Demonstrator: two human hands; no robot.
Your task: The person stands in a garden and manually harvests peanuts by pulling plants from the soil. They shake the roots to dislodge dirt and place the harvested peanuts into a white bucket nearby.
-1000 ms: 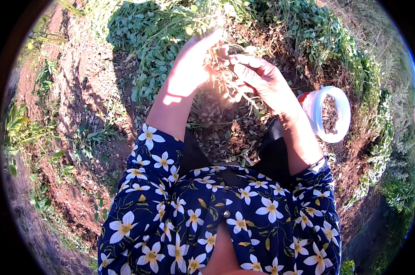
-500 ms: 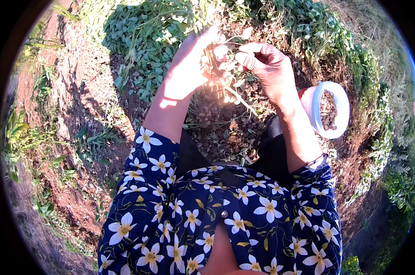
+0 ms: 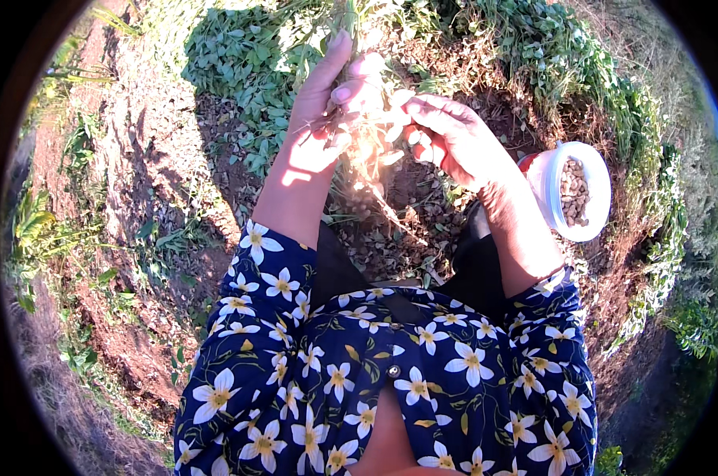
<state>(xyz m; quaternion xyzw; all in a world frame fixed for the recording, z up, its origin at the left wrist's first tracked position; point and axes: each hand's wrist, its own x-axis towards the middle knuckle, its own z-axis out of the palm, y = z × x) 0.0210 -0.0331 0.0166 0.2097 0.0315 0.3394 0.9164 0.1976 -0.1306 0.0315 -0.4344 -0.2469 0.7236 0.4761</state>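
My left hand is closed around the base of an uprooted peanut plant, with its green stem rising past my thumb. Pale roots and pods hang below and beside my fingers, washed out by strong sunlight. At the right side of the root cluster, the thumb and fingers of my right hand close on peanut pods. Its lower fingers are curled, and pale pods seem to lie in them. Right of my right forearm is a whitish plastic bucket with shelled-looking tan peanuts in their husks inside.
Leafy green plants lie heaped beyond my left hand. Another long pile of pulled plants curves along the far right. Dry leaves and reddish soil cover the ground between my dark-clothed legs. Low weeds grow at the left.
My left hand has turned, so its fingers and the plant's stem now show more clearly. My right hand has shifted slightly left and down, with its fingers against the pods.
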